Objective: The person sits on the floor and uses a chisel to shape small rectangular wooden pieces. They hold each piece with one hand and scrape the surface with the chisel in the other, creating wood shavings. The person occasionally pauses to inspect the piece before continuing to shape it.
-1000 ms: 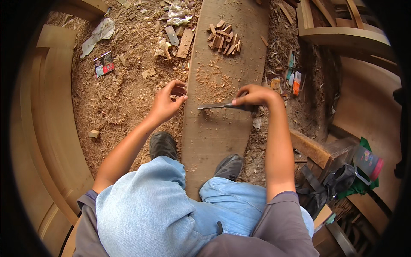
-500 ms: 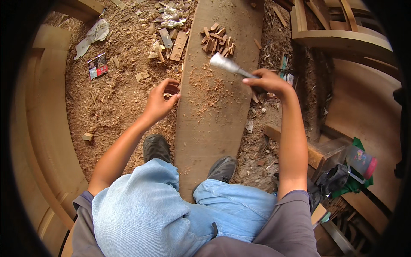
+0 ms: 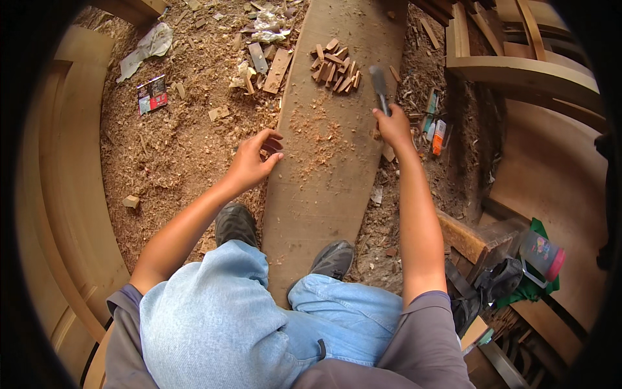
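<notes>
- The left hand [image 3: 253, 161] is at the left edge of the board; its grip is loosely curved, thumb apart from the fingers, with nothing visible in it. Whether the fingertips touch the wood, I cannot tell.
- The right hand [image 3: 393, 128] is over the board's right edge, its grip closed around the near end of a metal-bladed tool [image 3: 380, 87]. The tool points far, its grey head broad, rounded and blurred, just right of the heap of sticks.
- The wide board [image 3: 317, 214] is flat, dull brown wood with a smooth face and slightly bowed long edges, running from near to far.
- A heap of sticks [image 3: 335, 68] lies toward its far end: short, straight-sided reddish-brown pieces, crossing at odd angles.
- Between the hands, curled orange-brown shavings [image 3: 317, 139] are scattered over the wood.
- The ground [image 3: 188, 155] to the left is thick with crumbly chips, a small squared block [image 3: 131, 201] lying on it.
- Far left are a crumpled pale sheet [image 3: 148, 50] and a glossy rectangular packet [image 3: 153, 97].
- Near right, a translucent container [image 3: 541, 251] with a pink rim stands beside crinkled green cloth [image 3: 532, 290].
</notes>
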`<move>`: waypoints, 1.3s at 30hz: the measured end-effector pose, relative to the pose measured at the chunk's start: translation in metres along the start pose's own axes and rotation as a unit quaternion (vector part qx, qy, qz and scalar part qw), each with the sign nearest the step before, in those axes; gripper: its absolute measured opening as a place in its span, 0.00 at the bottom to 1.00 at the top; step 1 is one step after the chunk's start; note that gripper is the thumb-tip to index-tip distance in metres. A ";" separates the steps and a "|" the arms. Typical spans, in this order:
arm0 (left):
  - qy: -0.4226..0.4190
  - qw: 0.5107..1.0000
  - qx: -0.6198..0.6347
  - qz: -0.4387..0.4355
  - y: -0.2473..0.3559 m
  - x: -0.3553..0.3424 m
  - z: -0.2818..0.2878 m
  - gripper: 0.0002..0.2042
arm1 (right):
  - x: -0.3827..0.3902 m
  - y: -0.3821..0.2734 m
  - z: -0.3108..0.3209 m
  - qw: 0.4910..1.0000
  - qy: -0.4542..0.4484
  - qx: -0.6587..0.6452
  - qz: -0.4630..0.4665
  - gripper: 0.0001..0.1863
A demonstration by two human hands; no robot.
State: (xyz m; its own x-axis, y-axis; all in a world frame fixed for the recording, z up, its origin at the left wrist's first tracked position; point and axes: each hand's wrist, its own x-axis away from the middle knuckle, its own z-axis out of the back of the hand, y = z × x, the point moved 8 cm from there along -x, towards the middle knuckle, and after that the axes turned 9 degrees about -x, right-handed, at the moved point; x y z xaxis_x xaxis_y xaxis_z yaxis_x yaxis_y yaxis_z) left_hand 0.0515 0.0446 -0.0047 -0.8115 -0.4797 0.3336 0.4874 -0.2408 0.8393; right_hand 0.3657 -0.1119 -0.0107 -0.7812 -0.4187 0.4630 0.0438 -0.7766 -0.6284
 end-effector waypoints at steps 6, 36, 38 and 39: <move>0.022 1.000 -0.012 -0.003 0.001 -0.001 0.005 0.15 | -0.027 -0.004 0.012 0.984 0.079 -0.161 0.010 0.11; 0.027 0.999 0.012 -0.010 -0.005 -0.004 0.012 0.14 | -0.031 -0.023 -0.008 0.974 0.034 -0.069 0.212 0.17; 0.025 1.000 0.008 -0.006 -0.006 -0.003 0.011 0.14 | -0.028 -0.034 -0.012 0.972 0.033 -0.093 0.214 0.18; 0.023 1.000 0.006 -0.003 -0.007 -0.003 0.011 0.14 | -0.028 -0.038 -0.013 0.972 0.036 -0.104 0.206 0.19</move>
State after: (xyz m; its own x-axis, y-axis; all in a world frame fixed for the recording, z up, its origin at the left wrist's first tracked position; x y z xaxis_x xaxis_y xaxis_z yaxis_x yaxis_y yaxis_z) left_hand 0.0470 0.0567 -0.0072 -0.7990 -0.5159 0.3088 0.4778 -0.2332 0.8469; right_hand 0.3776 -0.0644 -0.0077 -0.7664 -0.6337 0.1054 0.2407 -0.4353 -0.8675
